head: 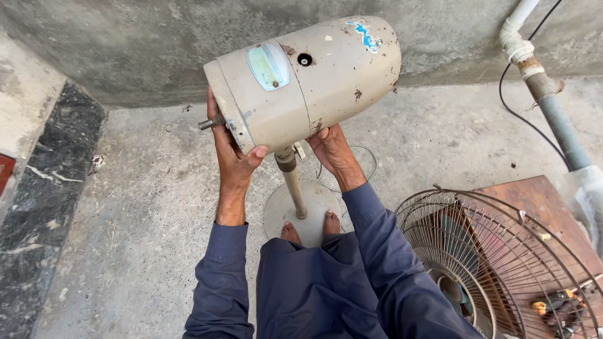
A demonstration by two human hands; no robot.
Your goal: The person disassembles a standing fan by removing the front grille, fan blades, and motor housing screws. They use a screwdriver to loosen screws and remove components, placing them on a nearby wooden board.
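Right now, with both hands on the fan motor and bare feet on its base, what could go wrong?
The motor housing sits tilted on a thin pole; if the left hand or right hand slips, it could swing down. The bare feet on the base lie right below it. The bare shaft juts out beside the left hand and could jab it.

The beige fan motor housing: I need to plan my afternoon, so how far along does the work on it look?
Done: the rusty wire fan guard lies off on the brown wooden board, and the bare metal shaft carries no blade. In hand: the left hand and right hand grip the beige metal motor housing on its pole. Left: the housing looks closed.
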